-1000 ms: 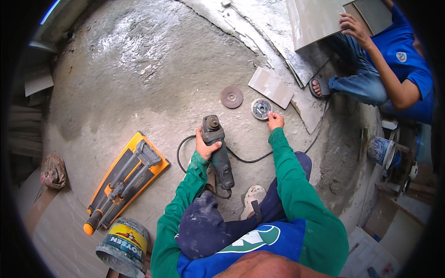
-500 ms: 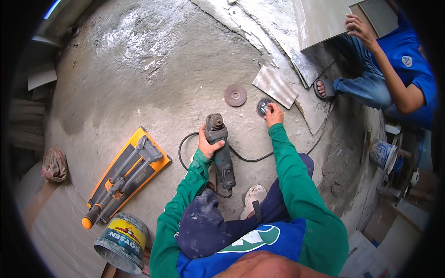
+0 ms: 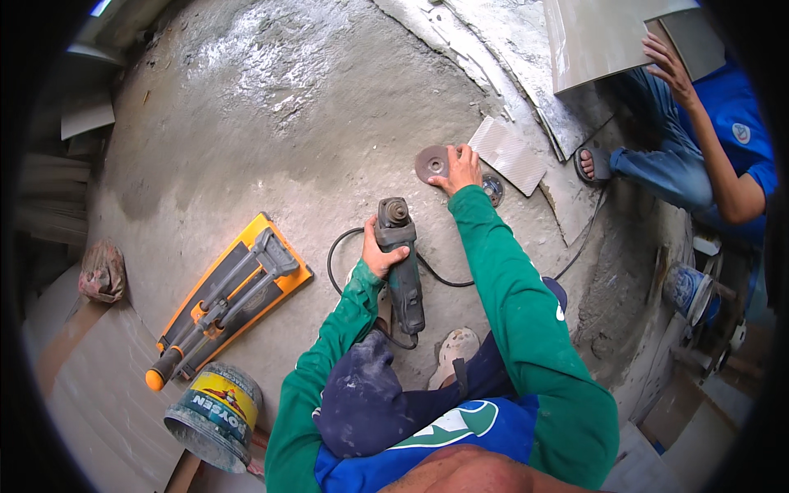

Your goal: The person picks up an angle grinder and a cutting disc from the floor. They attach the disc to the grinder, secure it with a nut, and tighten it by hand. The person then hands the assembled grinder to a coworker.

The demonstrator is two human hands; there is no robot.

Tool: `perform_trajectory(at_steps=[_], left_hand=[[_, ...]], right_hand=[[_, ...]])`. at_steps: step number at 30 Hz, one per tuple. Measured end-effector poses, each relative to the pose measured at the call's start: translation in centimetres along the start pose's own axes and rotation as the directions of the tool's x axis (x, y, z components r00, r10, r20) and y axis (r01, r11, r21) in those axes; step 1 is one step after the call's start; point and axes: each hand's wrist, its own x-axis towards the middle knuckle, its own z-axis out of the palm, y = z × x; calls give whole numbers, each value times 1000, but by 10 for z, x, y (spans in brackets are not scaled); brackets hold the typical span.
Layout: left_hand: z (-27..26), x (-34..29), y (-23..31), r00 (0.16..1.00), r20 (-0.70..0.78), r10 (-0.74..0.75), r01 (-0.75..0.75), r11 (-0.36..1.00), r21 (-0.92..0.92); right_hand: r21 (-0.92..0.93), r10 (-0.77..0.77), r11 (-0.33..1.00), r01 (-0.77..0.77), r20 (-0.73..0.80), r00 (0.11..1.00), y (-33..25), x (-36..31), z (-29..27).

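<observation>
Two bare hands are observed, both at work low over a concrete floor (image 3: pixel 271 164). The left hand (image 3: pixel 382 253) is closed around the body of an angle grinder (image 3: pixel 404 283), thumb across the casing; the grinder's spindle (image 3: pixel 397 211) faces up, just above and right of that hand. The right hand (image 3: pixel 464 171) has thumb and fingers parted at the right edge of a brown abrasive disc (image 3: pixel 431 168), which lies immediately to its left; whether the grip is firm cannot be told. A metal disc (image 3: pixel 494 191) sits just beside the right hand, below and to its right, partly hidden. A ribbed tile (image 3: pixel 508 154) lies near, to that hand's right. Well left of the left hand rests an orange tile cutter (image 3: pixel 234 300); below the cutter stands a tilted bucket (image 3: pixel 215 419).
</observation>
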Motion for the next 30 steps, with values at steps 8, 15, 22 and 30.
perform_trajectory(at_steps=[8, 15, 22, 30], left_hand=[[-2, 2, 3, 1000, -5, -16, 16, 1000, 13], [13, 3, 24, 997, 66, 44, -49, 995, 87], [30, -2, 46, 990, 107, 89, -89, 996, -9], [26, -1, 36, 987, 113, 116, -121, 992, 35]], right_hand=[[889, 29, 456, -51, 43, 999, 10, -29, -26], [955, -237, 121, -271, 293, 926, -45, -59, -59], [941, -258, 159, -297, 330, 908, -53, -60, -75], [939, -275, 151, -310, 341, 899, -44, -66, -67]])
